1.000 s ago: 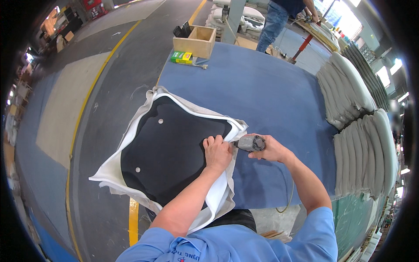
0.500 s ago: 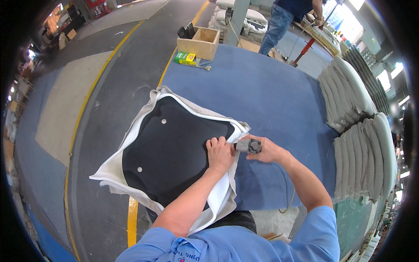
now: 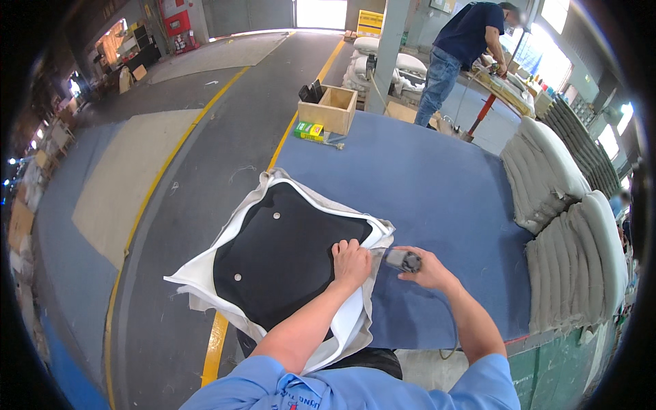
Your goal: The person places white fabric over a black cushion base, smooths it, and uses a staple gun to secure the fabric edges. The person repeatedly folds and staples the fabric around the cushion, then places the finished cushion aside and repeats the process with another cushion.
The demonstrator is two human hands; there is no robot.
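Note:
A seat panel [image 3: 280,260] with a black underside and pale fabric folded over its edges lies at the near left corner of the blue table [image 3: 437,191]. My left hand [image 3: 351,262] presses flat on the fabric at the panel's right edge. My right hand [image 3: 418,266] grips a small grey staple gun [image 3: 402,260], its nose against the fabric beside my left hand. A hose runs from the tool along my right forearm.
Stacks of grey upholstered seat cushions [image 3: 567,232] fill the table's right side. A wooden box [image 3: 329,108] and a green-yellow packet [image 3: 311,130] sit at the far corner. Another person [image 3: 459,48] works at a bench beyond. Yellow floor lines run along the left.
My right hand and the staple gun have shifted slightly toward the panel's edge; my left hand stays pressed on the fabric. My view has tilted a little.

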